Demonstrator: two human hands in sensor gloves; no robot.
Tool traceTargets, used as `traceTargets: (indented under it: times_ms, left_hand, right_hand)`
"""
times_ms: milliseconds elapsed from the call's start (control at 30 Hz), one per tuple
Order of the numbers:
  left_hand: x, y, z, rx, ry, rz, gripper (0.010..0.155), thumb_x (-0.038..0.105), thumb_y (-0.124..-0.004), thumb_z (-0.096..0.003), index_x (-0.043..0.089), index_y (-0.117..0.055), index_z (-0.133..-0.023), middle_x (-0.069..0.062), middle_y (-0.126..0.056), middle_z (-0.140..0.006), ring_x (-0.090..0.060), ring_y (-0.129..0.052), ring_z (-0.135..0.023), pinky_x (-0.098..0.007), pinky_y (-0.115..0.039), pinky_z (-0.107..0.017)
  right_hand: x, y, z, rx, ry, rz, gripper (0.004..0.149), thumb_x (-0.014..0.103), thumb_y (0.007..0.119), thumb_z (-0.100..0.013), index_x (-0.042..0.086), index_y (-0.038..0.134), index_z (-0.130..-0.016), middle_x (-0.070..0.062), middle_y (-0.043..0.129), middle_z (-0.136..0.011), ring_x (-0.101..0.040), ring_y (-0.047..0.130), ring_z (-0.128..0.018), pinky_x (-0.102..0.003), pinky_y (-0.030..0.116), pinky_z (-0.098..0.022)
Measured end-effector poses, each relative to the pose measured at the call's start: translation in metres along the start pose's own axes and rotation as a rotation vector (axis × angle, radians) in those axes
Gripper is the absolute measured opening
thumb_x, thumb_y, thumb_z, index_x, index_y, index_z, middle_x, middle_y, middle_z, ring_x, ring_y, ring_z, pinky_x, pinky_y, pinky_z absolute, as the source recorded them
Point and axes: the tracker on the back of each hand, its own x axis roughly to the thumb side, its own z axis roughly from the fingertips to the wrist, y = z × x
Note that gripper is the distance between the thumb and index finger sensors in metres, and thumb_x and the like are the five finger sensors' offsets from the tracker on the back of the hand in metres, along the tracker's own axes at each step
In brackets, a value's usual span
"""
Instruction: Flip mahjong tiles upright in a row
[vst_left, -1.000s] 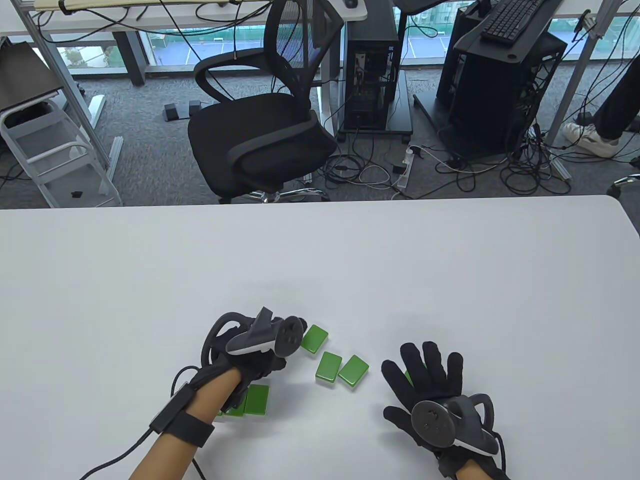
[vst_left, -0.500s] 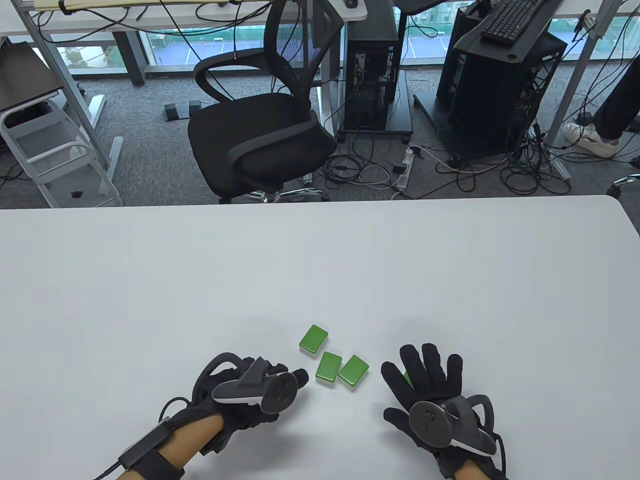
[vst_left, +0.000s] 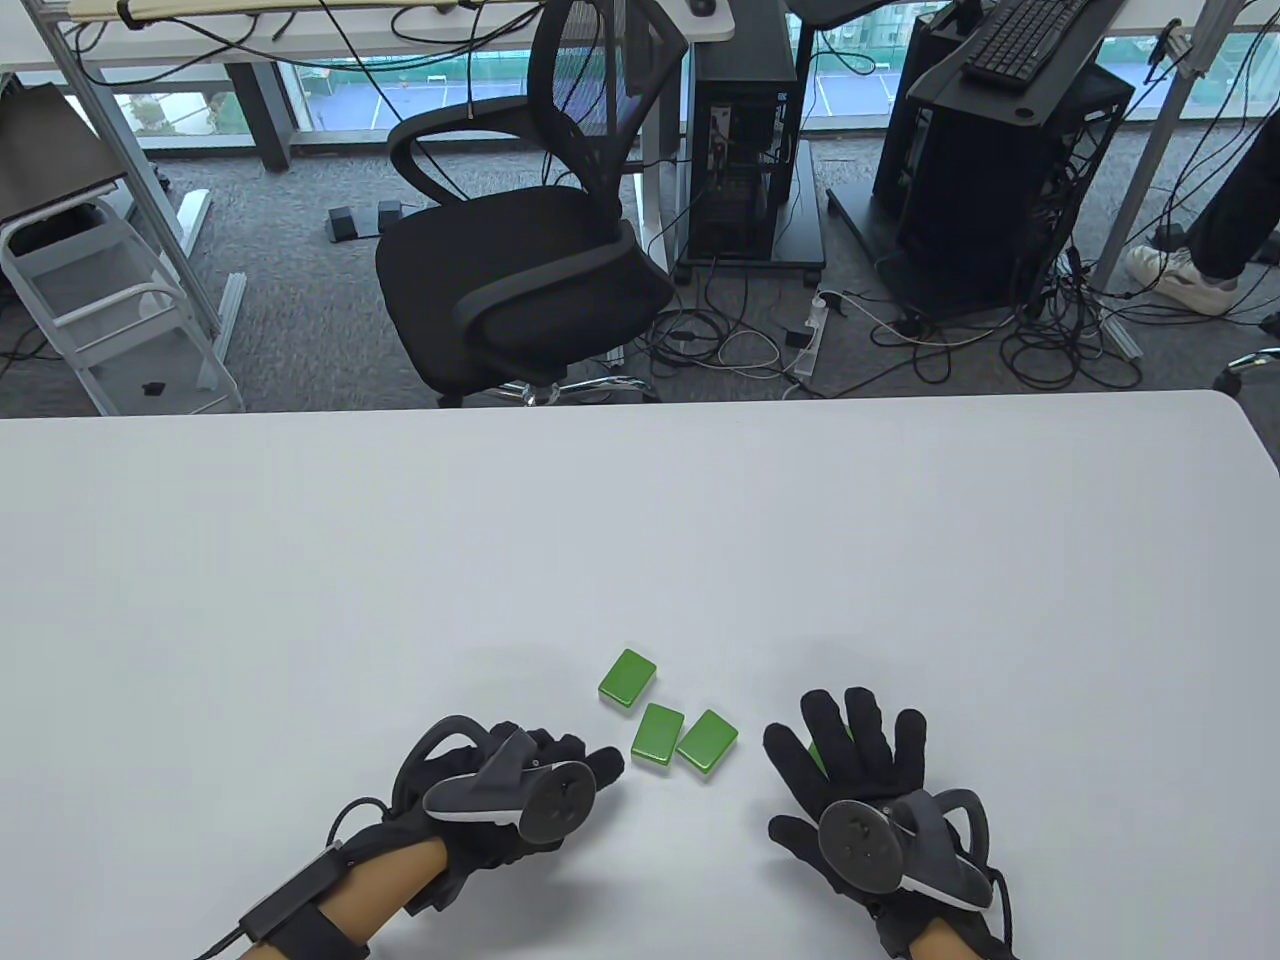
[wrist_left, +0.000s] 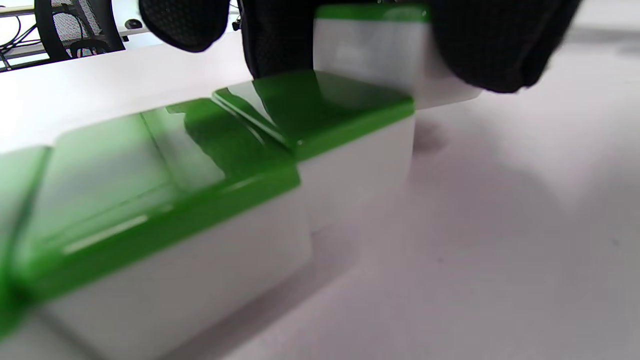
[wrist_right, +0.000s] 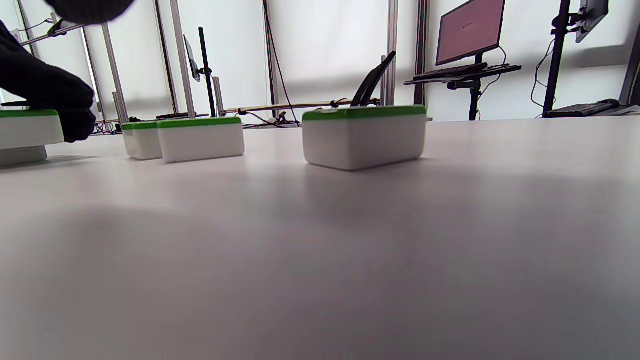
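Observation:
Three green-backed mahjong tiles lie flat on the white table (vst_left: 640, 520): one tile (vst_left: 627, 680), a second (vst_left: 657, 737) and a third (vst_left: 706, 742). My left hand (vst_left: 585, 765) is near the front edge, left of them. In the left wrist view its fingers (wrist_left: 500, 45) pinch a tile (wrist_left: 370, 45) at the end of a row of flat tiles (wrist_left: 320, 107); the hand hides that row in the table view. My right hand (vst_left: 850, 740) rests flat with fingers spread; a green tile edge (vst_left: 815, 757) peeks out under it.
An office chair (vst_left: 520, 260) stands beyond the table's far edge. In the right wrist view the flat tiles (wrist_right: 364, 135) sit ahead on the table, with the left hand's fingers (wrist_right: 45, 95) at the far left.
My left hand has drawn back from beside the farthest loose tile toward the front edge and now covers the row at the lower left. The right hand and the three loose tiles have not moved.

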Motion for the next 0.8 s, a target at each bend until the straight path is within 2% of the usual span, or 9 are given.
traceTargets:
  times_ms: [200,467,667,800]
  left_hand:
    - [0.001,-0.011,-0.001,-0.024,-0.004,-0.003,0.082,0.052,-0.081,-0.0322,0.042,-0.040,-0.102,0.003,-0.066,-0.109,-0.026,-0.079,-0.098,-0.056,-0.066,-0.072]
    - [0.001,-0.015,0.001,-0.011,0.002,-0.030,0.084,0.052,-0.081,-0.0319,0.041,-0.037,-0.103,0.003,-0.064,-0.109,-0.026,-0.077,-0.099,-0.056,-0.065,-0.073]
    - [-0.005,-0.013,0.005,-0.011,0.008,-0.005,0.092,0.062,-0.079,-0.0282,0.042,-0.029,-0.103,0.004,-0.059,-0.112,-0.026,-0.071,-0.104,-0.057,-0.062,-0.075]
    - [-0.014,-0.003,0.018,0.058,0.030,0.030,0.095,0.065,-0.077,-0.0267,0.044,-0.025,-0.103,0.003,-0.050,-0.115,-0.028,-0.062,-0.109,-0.058,-0.057,-0.077]
  right_hand:
    - [-0.001,0.000,0.000,-0.003,-0.001,-0.009,0.076,0.062,0.054,-0.047,0.044,0.002,-0.100,0.001,-0.009,-0.113,-0.039,-0.012,-0.098,-0.069,0.003,-0.068]
    - [-0.001,0.000,0.000,0.000,-0.002,-0.003,0.076,0.062,0.054,-0.047,0.044,0.002,-0.100,0.001,-0.009,-0.113,-0.039,-0.012,-0.098,-0.069,0.003,-0.068]
    - [-0.001,0.001,0.000,0.001,-0.002,-0.006,0.076,0.062,0.054,-0.047,0.044,0.002,-0.100,0.001,-0.009,-0.113,-0.039,-0.012,-0.098,-0.069,0.003,-0.068]
    - [-0.001,0.001,0.000,-0.004,-0.003,-0.012,0.076,0.062,0.054,-0.047,0.044,0.002,-0.100,0.001,-0.009,-0.113,-0.039,-0.012,-0.098,-0.069,0.003,-0.068]
